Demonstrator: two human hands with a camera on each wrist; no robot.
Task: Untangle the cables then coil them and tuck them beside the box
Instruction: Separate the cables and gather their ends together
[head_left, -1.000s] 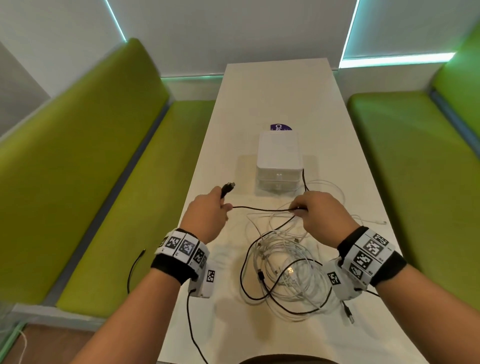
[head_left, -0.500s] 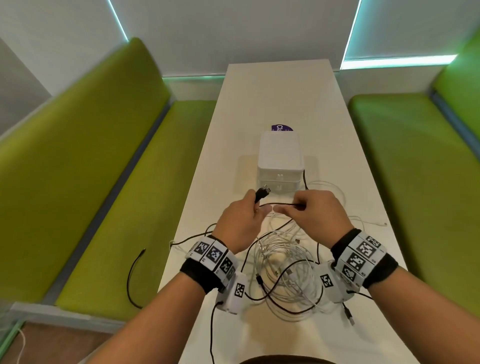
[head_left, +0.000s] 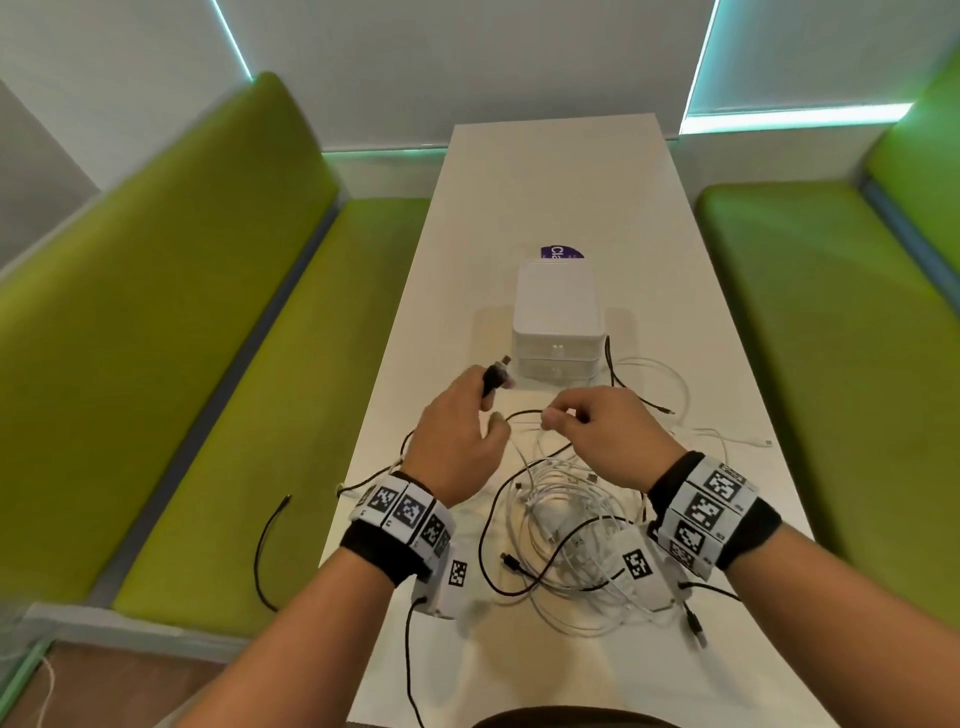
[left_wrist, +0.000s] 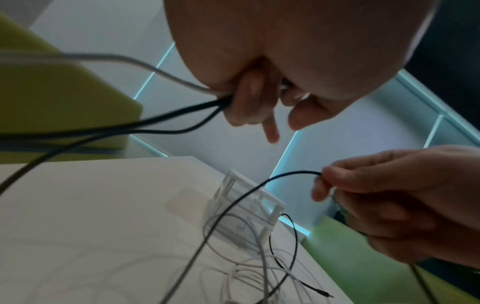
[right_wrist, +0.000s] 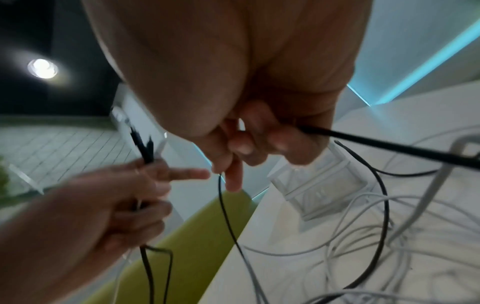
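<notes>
A white two-drawer box (head_left: 558, 322) stands mid-table. In front of it lies a tangle of white cables (head_left: 566, 519) with a black cable (head_left: 519, 414) looped through it. My left hand (head_left: 488, 397) grips the black cable near its plug (head_left: 500, 370), which points up beside the box. In the left wrist view its fingers (left_wrist: 246, 98) curl round two black strands. My right hand (head_left: 553, 415) pinches the same black cable a short span to the right, seen as a pinch (left_wrist: 323, 176) from the left wrist. Both hands hover above the tangle.
The narrow white table (head_left: 545, 182) runs between green benches on the left (head_left: 208, 364) and right (head_left: 831, 338). A black cable loop (head_left: 265, 545) hangs off the table's left edge. A white cable end (head_left: 758, 441) lies at the right. A purple sticker (head_left: 561, 253) is behind the box.
My left hand came right toward my right hand with the plug, then eased back a little. The span of black cable between the hands is shorter, and the right pinch shifted left.
</notes>
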